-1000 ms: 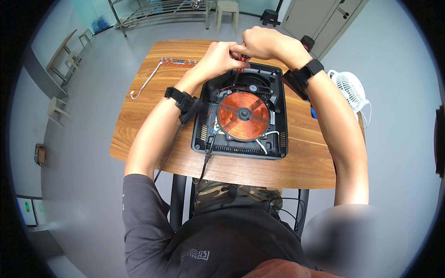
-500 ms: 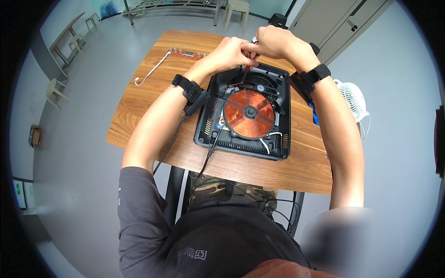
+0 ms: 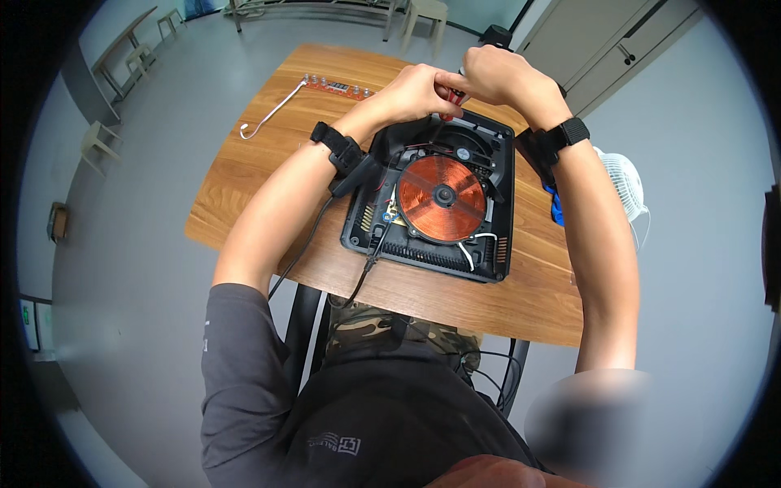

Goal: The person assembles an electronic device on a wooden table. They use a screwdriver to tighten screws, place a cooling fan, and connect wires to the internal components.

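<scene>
An opened black induction cooker (image 3: 496, 203) with a copper coil (image 3: 442, 198) lies on the wooden table (image 3: 260, 163). My left hand (image 3: 415, 89) and my right hand (image 3: 492, 73) meet over its far edge. Both are closed around a screwdriver with a red handle (image 3: 452, 99), its shaft pointing down into the cooker near the small fan. Both wrists carry black bands. A black cord (image 3: 370, 260) runs off the cooker's near side over the table edge.
A thin circuit strip with a white cable (image 3: 305, 93) lies at the table's far left. A blue object (image 3: 555, 207) sits at the right of the cooker. A white fan (image 3: 622, 191) stands on the floor at the right, stools and shelving behind.
The view has shifted slightly, so table and cooker sit lower and more to the right in the picture. Both hands stay together on the screwdriver at the cooker's far edge.
</scene>
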`<state>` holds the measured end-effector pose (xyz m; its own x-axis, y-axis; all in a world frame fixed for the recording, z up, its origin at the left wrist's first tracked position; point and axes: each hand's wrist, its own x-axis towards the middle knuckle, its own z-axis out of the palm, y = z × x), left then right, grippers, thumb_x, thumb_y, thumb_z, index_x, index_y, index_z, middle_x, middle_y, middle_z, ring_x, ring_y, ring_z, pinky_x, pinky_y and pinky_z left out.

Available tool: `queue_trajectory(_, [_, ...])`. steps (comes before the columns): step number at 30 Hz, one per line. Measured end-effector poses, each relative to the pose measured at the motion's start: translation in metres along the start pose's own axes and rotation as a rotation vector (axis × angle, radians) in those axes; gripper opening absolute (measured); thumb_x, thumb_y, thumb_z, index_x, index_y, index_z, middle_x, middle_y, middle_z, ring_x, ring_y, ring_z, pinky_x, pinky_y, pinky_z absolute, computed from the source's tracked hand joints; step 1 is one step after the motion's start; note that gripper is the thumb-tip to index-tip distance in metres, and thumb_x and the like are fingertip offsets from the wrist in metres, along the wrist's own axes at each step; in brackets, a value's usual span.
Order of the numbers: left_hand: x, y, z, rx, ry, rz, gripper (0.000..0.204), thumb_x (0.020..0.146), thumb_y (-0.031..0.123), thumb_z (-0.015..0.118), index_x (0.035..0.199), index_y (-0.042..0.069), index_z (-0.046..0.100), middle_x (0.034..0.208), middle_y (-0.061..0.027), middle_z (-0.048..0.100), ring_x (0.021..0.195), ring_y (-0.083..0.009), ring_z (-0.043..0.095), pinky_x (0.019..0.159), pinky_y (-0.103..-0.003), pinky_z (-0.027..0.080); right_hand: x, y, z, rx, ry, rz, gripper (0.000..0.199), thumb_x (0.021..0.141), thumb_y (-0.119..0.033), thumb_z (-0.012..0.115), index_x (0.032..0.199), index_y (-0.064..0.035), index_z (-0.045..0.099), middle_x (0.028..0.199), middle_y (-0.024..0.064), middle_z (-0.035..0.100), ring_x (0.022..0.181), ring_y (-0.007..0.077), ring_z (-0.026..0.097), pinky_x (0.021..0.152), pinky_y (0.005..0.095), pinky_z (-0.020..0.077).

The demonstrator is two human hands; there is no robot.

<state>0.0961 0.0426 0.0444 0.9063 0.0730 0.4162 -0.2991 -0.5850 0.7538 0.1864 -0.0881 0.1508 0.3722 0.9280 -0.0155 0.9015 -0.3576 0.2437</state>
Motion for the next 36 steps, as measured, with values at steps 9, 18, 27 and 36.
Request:
queue_trajectory(9, [0.008,-0.023,0.001,0.094,-0.045,0.018,0.033,0.076,0.017,0.081,0.103,0.001,0.071,0.084,-0.0059,0.070,0.076,-0.0159,0.064,0.078,-0.030,0.053,-0.006,-0.001,-0.004,0.304,-0.093,0.003,0.049,0.096,-0.043,0.063,0.091,0.0051,0.065,0.072,0.0201,0.069,0.050,0.0255,0.066,0.051,0.0360,0.0542])
queue_trajectory(18, [0.017,0.004,0.003,0.117,-0.090,-0.091,0.030,0.076,0.023,0.083,0.092,0.000,0.072,0.079,-0.0069,0.071,0.075,-0.0182,0.066,0.075,-0.032,0.054,-0.013,0.020,0.015,0.082,0.085,-0.066,0.056,0.098,-0.054,0.053,0.096,0.0001,0.069,0.086,0.0247,0.071,0.081,0.0390,0.070,0.074,0.0467,0.0558])
queue_trajectory(27, [0.008,0.008,0.009,0.139,-0.041,-0.005,0.025,0.077,0.019,0.082,0.092,0.001,0.072,0.082,-0.0077,0.073,0.078,-0.0142,0.067,0.077,-0.030,0.054,-0.013,0.006,0.003,0.041,-0.040,0.085,0.058,0.096,-0.058,0.053,0.095,-0.0054,0.078,0.094,0.0219,0.074,0.090,0.0395,0.071,0.080,0.0453,0.0576])
queue_trajectory(36, [0.018,0.015,0.003,0.268,-0.094,-0.067,0.032,0.071,0.023,0.084,0.085,-0.002,0.069,0.079,-0.0140,0.073,0.073,-0.0244,0.070,0.073,-0.035,0.055,-0.011,0.037,0.031,0.111,0.125,-0.220,0.049,0.094,-0.046,0.060,0.112,-0.0007,0.060,0.096,0.0235,0.072,0.092,0.0395,0.069,0.082,0.0435,0.0544])
